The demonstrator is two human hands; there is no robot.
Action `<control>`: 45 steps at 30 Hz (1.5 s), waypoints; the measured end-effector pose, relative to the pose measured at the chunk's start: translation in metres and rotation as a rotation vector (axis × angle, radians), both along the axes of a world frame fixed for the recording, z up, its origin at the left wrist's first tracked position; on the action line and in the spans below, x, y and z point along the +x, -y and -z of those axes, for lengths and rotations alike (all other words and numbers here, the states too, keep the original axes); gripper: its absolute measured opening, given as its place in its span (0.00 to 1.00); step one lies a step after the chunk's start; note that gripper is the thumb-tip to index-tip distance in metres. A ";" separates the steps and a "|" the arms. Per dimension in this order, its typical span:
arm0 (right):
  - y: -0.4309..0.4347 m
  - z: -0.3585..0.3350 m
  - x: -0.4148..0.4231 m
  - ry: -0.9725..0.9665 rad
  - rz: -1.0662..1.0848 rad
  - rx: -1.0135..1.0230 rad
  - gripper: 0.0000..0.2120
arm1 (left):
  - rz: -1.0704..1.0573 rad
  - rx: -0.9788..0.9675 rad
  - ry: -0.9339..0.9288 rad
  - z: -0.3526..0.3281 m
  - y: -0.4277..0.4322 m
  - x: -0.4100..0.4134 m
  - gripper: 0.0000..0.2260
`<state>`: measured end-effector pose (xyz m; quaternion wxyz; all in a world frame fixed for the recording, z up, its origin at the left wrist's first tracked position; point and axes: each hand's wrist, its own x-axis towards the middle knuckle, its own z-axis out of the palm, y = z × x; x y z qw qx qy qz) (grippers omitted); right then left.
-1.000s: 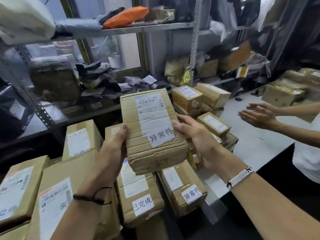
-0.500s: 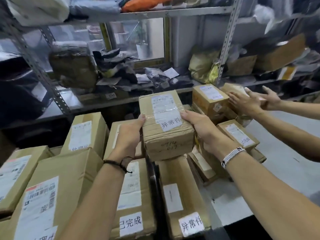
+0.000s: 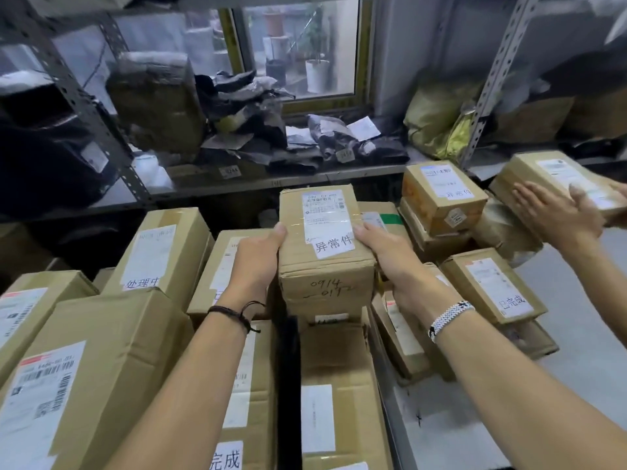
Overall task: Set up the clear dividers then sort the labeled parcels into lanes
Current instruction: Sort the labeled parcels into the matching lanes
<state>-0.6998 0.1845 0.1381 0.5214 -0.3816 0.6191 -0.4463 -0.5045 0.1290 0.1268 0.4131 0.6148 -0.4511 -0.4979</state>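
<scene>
1. Metal shelving (image 3: 271, 183) runs across the back beneath a window (image 3: 298, 52). It carries dark crumpled bags too blurred for me to read.
2. Brown cardboard boxes crowd the near surface, and a bare grey table (image 3: 576, 385) shows at the right.
3. The parcel (image 3: 325, 252) sits at the centre of my view, between both hands. Its white label (image 3: 334, 247) faces up and reads 异常件. On its near face I read "0914" in handwriting, but the line beneath is hard to make out.
4. The left hand (image 3: 256, 262) grips the parcel's left side with the thumb hooked over the top edge. The fingers are hidden behind the box. A dark cord (image 3: 234, 315) circles that wrist.
5. The right hand (image 3: 390, 262) grips the right side with the thumb lying beside the label. Its fingers are out of sight too. A white beaded band (image 3: 448, 317) sits on that wrist.
6. The parcel's bottom edge meets the box below (image 3: 339, 385). I cannot tell whether it rests there or hangs just above.
7. A dark upright strip (image 3: 288, 385) stands between two near boxes, and I cannot tell what it is.
8. The left box (image 3: 159, 252) is marked 处理中 and the right box (image 3: 492, 286) is marked 已完成.
9. At the right edge, another person's hands (image 3: 556, 215) lie flat against a further parcel (image 3: 556, 178), partly cut off by the frame.
</scene>
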 end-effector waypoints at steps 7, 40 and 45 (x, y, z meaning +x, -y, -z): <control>-0.003 0.002 0.000 0.011 0.029 0.007 0.15 | 0.073 -0.025 0.036 0.005 0.000 0.001 0.16; -0.065 -0.076 0.382 -0.116 -0.049 -0.486 0.18 | -0.022 -0.561 0.128 -0.088 -0.115 0.357 0.15; -0.044 -0.077 0.528 -0.102 -0.131 -0.455 0.18 | -0.115 -0.517 0.133 -0.082 -0.111 0.502 0.13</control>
